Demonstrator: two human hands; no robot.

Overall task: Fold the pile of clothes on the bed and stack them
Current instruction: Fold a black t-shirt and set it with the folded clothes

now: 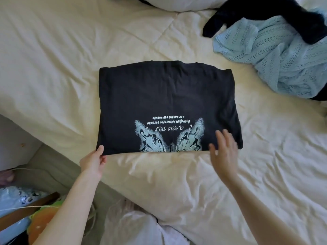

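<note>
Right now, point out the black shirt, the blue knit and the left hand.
black shirt (164, 96): head view, plain cloth above the print.
blue knit (276, 57): head view, middle of the crumpled knit.
left hand (93, 160): head view, back of the hand.

Bed (53, 55): rumpled cream quilt fills most of frame. Folded black tee (166, 96) lies flat at centre, print upside down. Upper right: crumpled blue knit (276, 61) with dark garment (265, 16) partly over it. White pillow (180, 2) at top edge.
</note>
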